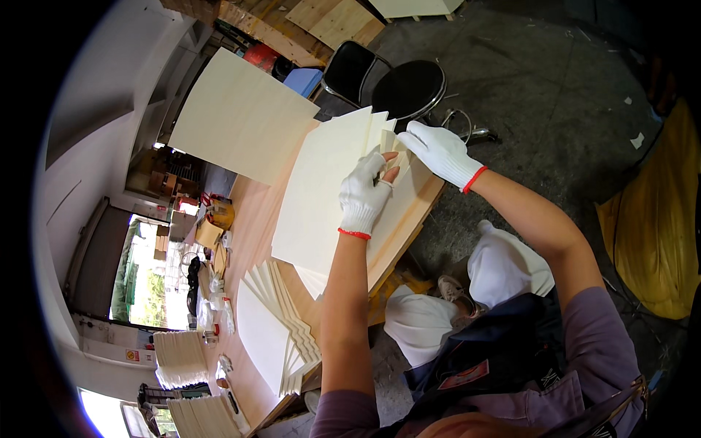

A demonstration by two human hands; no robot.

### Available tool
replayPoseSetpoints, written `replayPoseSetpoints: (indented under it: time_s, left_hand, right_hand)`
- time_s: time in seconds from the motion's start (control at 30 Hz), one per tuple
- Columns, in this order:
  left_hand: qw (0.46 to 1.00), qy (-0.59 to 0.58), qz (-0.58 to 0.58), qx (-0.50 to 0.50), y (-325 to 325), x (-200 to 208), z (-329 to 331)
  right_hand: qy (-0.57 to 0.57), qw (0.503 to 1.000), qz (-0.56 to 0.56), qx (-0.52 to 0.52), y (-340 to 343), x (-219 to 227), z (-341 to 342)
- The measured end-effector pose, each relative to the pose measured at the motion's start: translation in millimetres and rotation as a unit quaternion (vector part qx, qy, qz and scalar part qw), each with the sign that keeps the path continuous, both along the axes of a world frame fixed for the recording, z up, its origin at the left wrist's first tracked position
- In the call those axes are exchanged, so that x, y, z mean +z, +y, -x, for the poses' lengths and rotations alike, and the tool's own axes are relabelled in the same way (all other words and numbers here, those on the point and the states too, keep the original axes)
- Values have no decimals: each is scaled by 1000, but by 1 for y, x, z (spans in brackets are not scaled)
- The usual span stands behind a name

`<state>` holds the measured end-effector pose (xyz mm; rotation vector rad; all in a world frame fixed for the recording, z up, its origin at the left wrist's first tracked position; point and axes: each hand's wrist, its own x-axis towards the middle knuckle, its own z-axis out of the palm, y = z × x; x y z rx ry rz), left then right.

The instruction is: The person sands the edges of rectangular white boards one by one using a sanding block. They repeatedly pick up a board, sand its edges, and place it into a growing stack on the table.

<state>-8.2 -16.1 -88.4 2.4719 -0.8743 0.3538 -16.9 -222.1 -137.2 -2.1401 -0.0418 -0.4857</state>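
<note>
A fanned stack of thin, pale boards (pixel 318 190) lies on the wooden table, and both my hands are at its right edge. My left hand (pixel 365 193) wears a white knit glove with a red cuff; two bare fingertips stick out of it. Those fingers curl toward small pale pieces at the stack's edge; what they grip is unclear. My right hand (pixel 443 155), gloved the same way, has its fingers pressed together against the far right corner of the stack. Whatever lies in its pinch is hidden.
A second fanned stack (pixel 266 325) sits nearer on the wooden table (pixel 252 226). Beyond the work stands a large pale panel (pixel 244 113). A black round stool (pixel 409 87) and a black chair (pixel 350 71) are on the floor. Yellow sheeting (pixel 653 226) hangs at right.
</note>
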Motion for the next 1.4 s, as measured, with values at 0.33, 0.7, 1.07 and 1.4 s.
replayPoseSetpoints:
  time_s: [0.33, 0.7, 1.07, 1.4]
  left_hand:
    - [990, -132, 19, 37, 6, -6, 12]
    - [736, 248, 620, 108, 109, -101, 171]
    - [365, 438, 819, 56, 160, -62, 216]
    - [585, 376, 696, 177, 155, -54, 281]
  right_hand:
    - [178, 670, -688, 216, 40, 24, 6]
    - [255, 694, -622, 257, 121, -2, 8]
    - [276, 778, -522, 215, 51, 0, 80]
    - [341, 795, -433, 252, 10, 24, 169]
